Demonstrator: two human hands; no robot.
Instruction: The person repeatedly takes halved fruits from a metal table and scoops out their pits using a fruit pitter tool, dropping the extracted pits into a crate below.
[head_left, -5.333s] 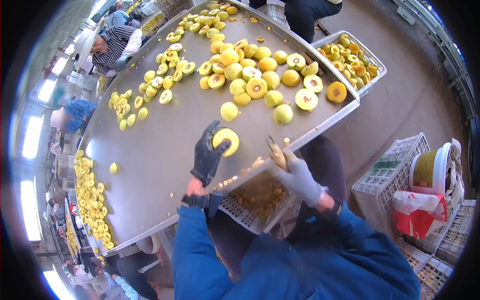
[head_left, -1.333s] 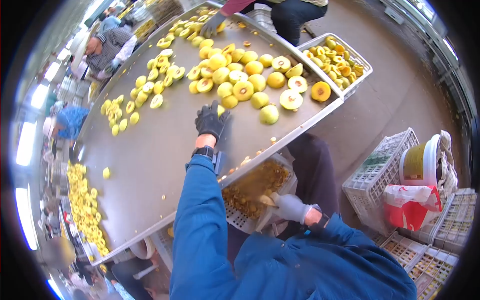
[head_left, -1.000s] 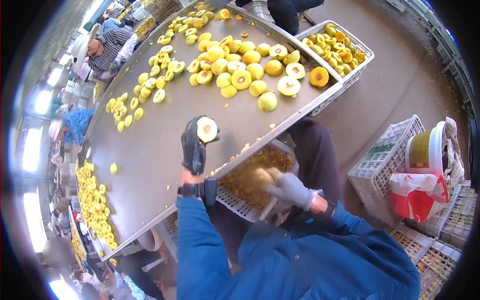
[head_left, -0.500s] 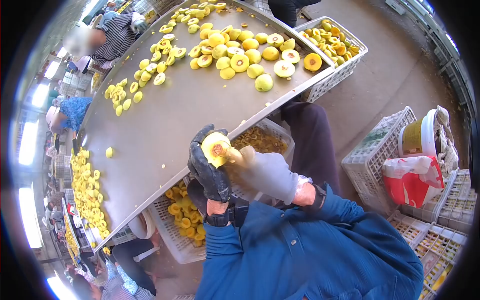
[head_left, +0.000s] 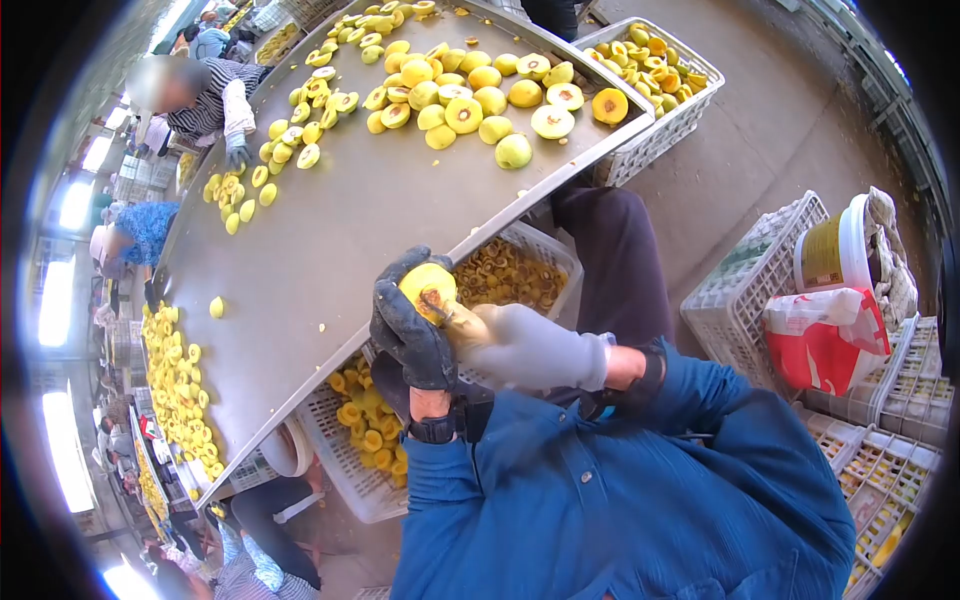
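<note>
Blue buttoned shirt (head_left: 640, 490), dark trousers (head_left: 625, 265)

Smooth brown-grey floor (head_left: 780, 140), evenly lit
Glowing white rectangular windows (head_left: 57, 302) line the left, beyond a wide grey metal tabletop (head_left: 290, 255).

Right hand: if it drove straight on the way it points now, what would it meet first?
The yellow fruit half, at whose cut centre the tool in the right hand points; the left hand, cupped around the fruit, likely comes next. How deep the tip sits is unclear.
</note>
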